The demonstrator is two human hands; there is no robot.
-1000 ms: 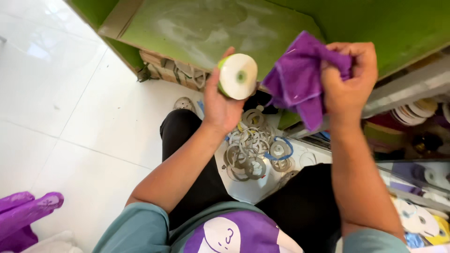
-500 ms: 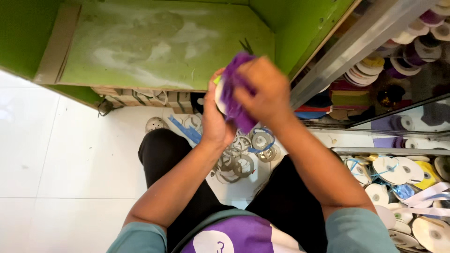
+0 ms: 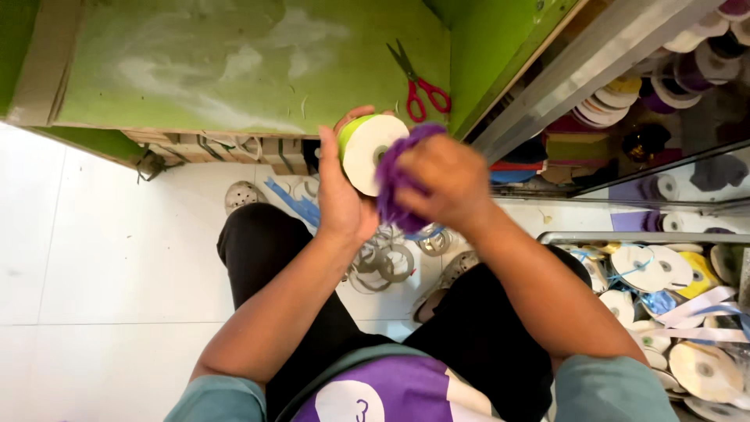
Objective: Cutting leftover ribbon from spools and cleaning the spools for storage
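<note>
Wiping in hand, judging by the pose: left hand (image 3: 340, 195) curled in a firm grip round a ribbon spool (image 3: 373, 152) with a green edge and white face, right hand (image 3: 437, 180) bunching a purple cloth (image 3: 394, 191) against that face. Next move likely calls for turning the spool under the cloth. Beyond the grip, red scissors (image 3: 418, 82) on the green tabletop (image 3: 195, 70). Right of the grip, a tray (image 3: 625, 237) heaped with ribbon reels (image 3: 648, 270). Below, empty rings (image 3: 387, 262) on the floor.

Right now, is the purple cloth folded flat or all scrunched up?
Scrunched up: the purple cloth is bunched in the right hand, pressed against the ribbon spool.
</note>
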